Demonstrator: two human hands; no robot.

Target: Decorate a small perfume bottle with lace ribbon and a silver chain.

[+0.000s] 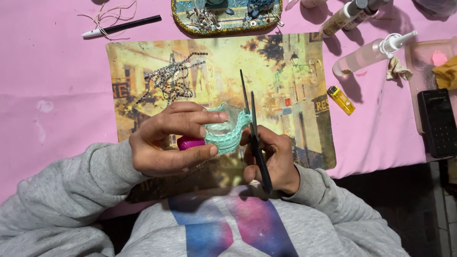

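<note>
My left hand grips a small clear jar wrapped in turquoise lace trim, with a pink lid toward my palm. My right hand holds black scissors, blades slightly apart and pointing away from me, right beside the lace at the jar's edge. Both hands hover over a picture placemat showing a yellowish street scene.
Strips of rhinestone chain lie on the mat's far left. A black-and-white pen, a decorated glittery tray, glue tubes, a clear bottle, a yellow lighter and a black phone sit on the pink tablecloth.
</note>
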